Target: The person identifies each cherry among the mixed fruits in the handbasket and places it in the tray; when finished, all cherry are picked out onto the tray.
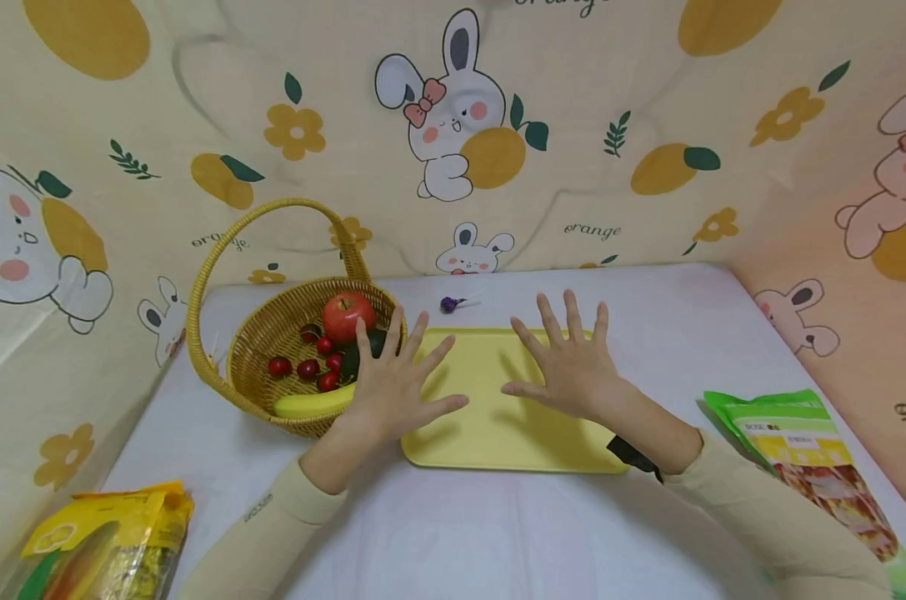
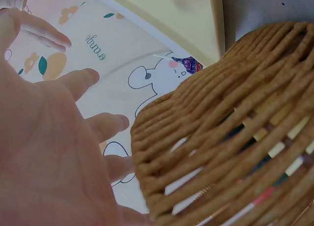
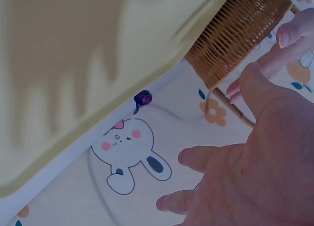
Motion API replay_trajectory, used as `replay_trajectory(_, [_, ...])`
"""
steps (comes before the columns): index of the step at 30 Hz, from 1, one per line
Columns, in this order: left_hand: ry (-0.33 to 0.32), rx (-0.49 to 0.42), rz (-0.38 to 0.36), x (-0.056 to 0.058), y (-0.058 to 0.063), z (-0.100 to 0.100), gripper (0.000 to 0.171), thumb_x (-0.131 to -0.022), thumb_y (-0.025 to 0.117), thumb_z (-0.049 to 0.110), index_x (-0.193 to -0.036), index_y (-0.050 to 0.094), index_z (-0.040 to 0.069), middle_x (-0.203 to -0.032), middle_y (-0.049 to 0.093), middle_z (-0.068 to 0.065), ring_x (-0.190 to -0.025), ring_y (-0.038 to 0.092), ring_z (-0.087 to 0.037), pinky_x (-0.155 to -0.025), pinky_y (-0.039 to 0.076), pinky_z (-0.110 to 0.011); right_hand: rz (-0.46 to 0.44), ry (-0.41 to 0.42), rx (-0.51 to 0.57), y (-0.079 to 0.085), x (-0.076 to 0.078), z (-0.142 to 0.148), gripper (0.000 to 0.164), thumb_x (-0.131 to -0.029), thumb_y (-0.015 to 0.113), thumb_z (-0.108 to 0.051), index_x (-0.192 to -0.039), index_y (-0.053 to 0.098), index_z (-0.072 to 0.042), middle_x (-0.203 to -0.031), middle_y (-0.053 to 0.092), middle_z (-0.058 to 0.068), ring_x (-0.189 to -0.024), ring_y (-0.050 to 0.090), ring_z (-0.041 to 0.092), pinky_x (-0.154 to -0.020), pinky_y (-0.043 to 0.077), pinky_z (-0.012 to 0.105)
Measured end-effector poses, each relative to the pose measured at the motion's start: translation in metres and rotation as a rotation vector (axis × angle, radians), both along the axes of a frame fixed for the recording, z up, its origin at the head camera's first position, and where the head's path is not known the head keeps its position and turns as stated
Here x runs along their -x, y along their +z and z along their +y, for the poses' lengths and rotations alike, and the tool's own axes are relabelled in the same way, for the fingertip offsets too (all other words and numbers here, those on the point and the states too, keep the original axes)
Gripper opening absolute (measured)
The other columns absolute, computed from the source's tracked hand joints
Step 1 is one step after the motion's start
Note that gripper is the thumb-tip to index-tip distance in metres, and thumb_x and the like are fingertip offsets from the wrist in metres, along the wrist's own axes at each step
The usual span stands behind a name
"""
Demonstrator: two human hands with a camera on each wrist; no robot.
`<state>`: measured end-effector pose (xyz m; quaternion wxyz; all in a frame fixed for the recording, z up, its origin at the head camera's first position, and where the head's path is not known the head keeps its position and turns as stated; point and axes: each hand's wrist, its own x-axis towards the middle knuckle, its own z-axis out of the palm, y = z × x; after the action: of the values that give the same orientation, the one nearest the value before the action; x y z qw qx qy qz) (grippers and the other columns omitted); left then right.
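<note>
Both hands hover palm down with fingers spread, holding nothing. My left hand overlaps the right side of the wicker basket and the left edge of the yellow tray in the head view. Over the tray's right half is my right hand. Inside the basket lie a red apple, several dark red cherries, a banana and a dark green item partly covered by my left fingers. A purple-wrapped lollipop lies behind the tray; the right wrist view also catches this lollipop.
A green snack bag lies at the right of the white table. At the front left is a yellow bag. The basket's tall handle arches above its bowl. Printed cloth walls enclose the back and sides.
</note>
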<state>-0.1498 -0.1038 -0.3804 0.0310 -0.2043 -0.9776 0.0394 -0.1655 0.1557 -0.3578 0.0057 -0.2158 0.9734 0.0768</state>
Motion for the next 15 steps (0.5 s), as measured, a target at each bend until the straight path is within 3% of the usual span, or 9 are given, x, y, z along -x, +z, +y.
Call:
replay_trajectory(6, [0.041, -0.032, -0.001, -0.005, 0.005, -0.007, 0.085, -0.088, 0.034, 0.083, -0.158, 0.024, 0.037, -0.166, 0.007, -0.009, -0.15, -0.009, -0.039, -0.111, -0.01, -0.077, 0.002, 0.007, 0.021, 0.0, 0.001, -0.002, 0.093, -0.088, 0.047, -0.078, -0.159, 0.028, -0.02, -0.163, 0.009, 0.023, -0.146, -0.002, 0.053, -0.11, 0.001, 0.082])
replay_trajectory(8, [0.051, -0.082, 0.042, -0.011, 0.01, -0.015, 0.082, -0.091, 0.043, 0.076, -0.158, 0.027, 0.033, -0.166, 0.01, -0.011, -0.151, -0.003, -0.039, -0.113, -0.005, -0.077, -0.001, 0.009, 0.034, -0.001, 0.002, -0.002, 0.093, -0.088, 0.048, -0.077, -0.159, 0.027, -0.02, -0.163, 0.008, 0.023, -0.146, -0.002, 0.053, -0.109, 0.001, 0.082])
replay_trajectory(11, [0.038, -0.227, 0.196, -0.027, 0.016, -0.029, 0.073, -0.093, 0.063, 0.055, -0.153, 0.041, 0.022, -0.161, 0.027, -0.016, -0.148, 0.019, -0.039, -0.115, 0.013, -0.074, -0.01, 0.012, 0.054, -0.003, 0.005, -0.004, 0.092, -0.089, 0.048, -0.075, -0.159, 0.026, -0.02, -0.163, 0.008, 0.023, -0.146, -0.001, 0.054, -0.109, 0.002, 0.083])
replay_trajectory(13, [-0.009, -0.394, 0.34, -0.04, 0.018, -0.04, 0.061, -0.09, 0.072, 0.039, -0.143, 0.054, 0.013, -0.15, 0.045, -0.017, -0.139, 0.038, -0.038, -0.113, 0.03, -0.067, -0.018, 0.013, 0.062, -0.006, 0.01, -0.005, 0.091, -0.09, 0.049, -0.073, -0.159, 0.026, -0.019, -0.163, 0.008, 0.023, -0.145, -0.001, 0.054, -0.108, 0.002, 0.083])
replay_trajectory(15, [-0.071, -0.576, 0.492, -0.054, 0.018, -0.05, 0.045, -0.089, 0.072, 0.028, -0.127, 0.065, 0.004, -0.133, 0.059, -0.018, -0.124, 0.052, -0.037, -0.105, 0.046, -0.056, -0.029, 0.01, 0.065, -0.007, 0.014, -0.007, 0.09, -0.091, 0.048, -0.072, -0.159, 0.025, -0.018, -0.163, 0.008, 0.023, -0.145, -0.002, 0.055, -0.108, 0.003, 0.083])
